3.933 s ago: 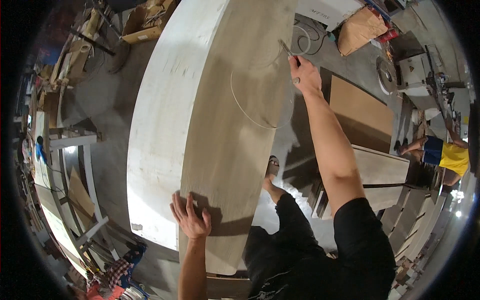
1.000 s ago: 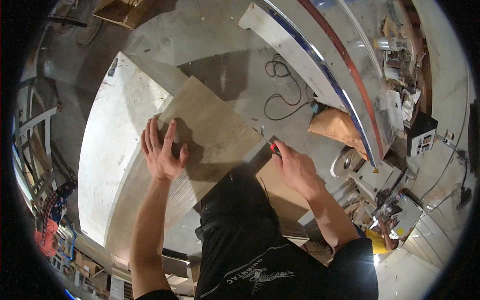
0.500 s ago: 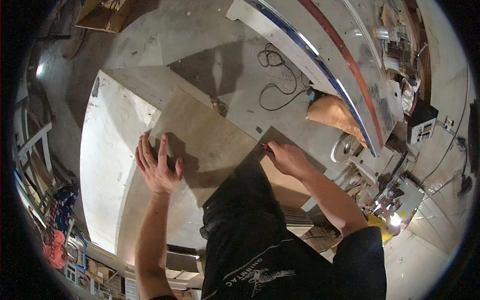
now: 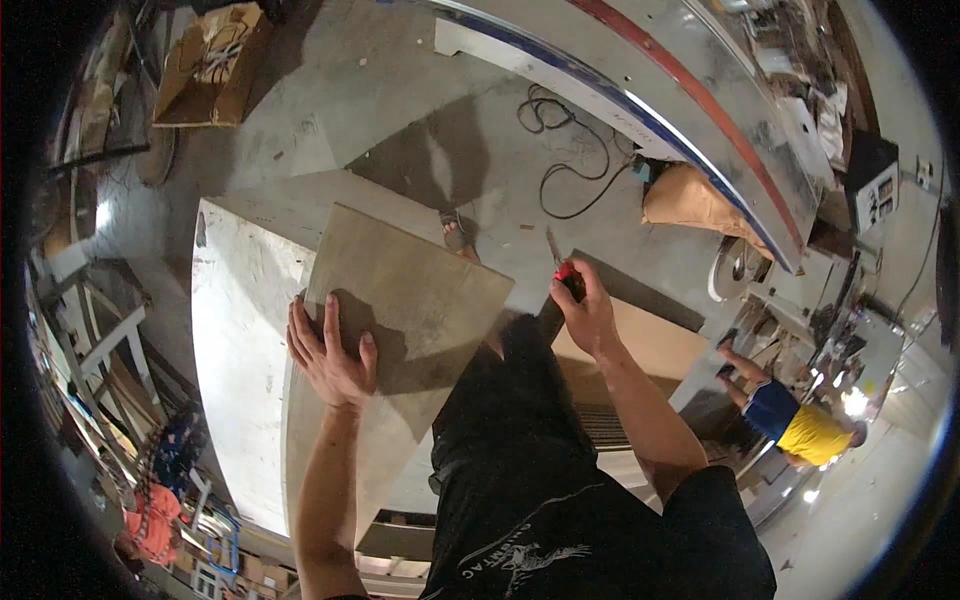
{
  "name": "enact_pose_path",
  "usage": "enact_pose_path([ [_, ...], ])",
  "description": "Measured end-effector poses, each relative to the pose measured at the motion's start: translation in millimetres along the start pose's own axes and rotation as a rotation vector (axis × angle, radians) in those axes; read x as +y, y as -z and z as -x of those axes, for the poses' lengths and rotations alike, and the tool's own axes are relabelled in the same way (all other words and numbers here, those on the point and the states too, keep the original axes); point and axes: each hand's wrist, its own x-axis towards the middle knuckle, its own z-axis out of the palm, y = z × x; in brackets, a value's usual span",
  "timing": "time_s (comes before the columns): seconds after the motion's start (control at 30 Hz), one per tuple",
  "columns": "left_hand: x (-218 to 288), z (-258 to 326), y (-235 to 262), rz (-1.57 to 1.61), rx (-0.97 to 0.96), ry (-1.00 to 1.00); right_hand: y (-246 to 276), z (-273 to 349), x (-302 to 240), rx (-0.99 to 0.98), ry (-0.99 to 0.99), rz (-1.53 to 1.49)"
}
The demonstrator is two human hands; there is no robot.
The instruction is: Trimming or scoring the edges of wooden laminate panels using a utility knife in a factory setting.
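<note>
My left hand [image 4: 335, 355] lies with fingers spread on the left edge of a grey-brown rectangular board [image 4: 430, 270]. The board rests over a large white curved-edged panel [image 4: 245, 350], which sticks out on its left. My right hand [image 4: 588, 310] is closed around the red handle of a knife [image 4: 560, 265]. Its narrow blade points up and away, just right of the board's far right corner and apart from it. The knife's exact type is hard to make out.
A coiled black cord [image 4: 572, 210] lies on the floor ahead. At the upper right stands a long surface with a red stripe [image 4: 660, 55]. A tan board [image 4: 640, 350] is beside my right forearm. One person in yellow [image 4: 810, 435] is at the right, another in coral [image 4: 155, 525] lower left.
My right hand has lifted the knife off the board's right corner, so its blade now shows. My left hand stays on the board. The view has shifted; the person in yellow shows more fully.
</note>
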Motion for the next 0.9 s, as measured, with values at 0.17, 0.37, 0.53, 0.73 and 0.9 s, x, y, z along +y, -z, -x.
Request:
enact_pose_path([
  [0.17, -6, 9, -2, -0.029, 0.02, -0.037, -12, 42, 10, 0.041, -0.274, -0.093],
  [0.37, 0, 8, -5, -0.045, -0.003, -0.011, -40, 84, 13, 0.077, 0.06, -0.327],
  [0.53, -4, 13, -12, -0.034, 0.007, 0.016, -91, 114, 15, 0.081, 0.29, -0.226],
  [0.73, -2, 17, -16, -0.04, -0.004, 0.013, -97, 70, 8, 0.193, 0.56, 0.237],
  [0.9, -6, 19, -14, -0.006, 0.03, -0.044, -54, -16, 2, 0.463, 0.344, 0.509],
])
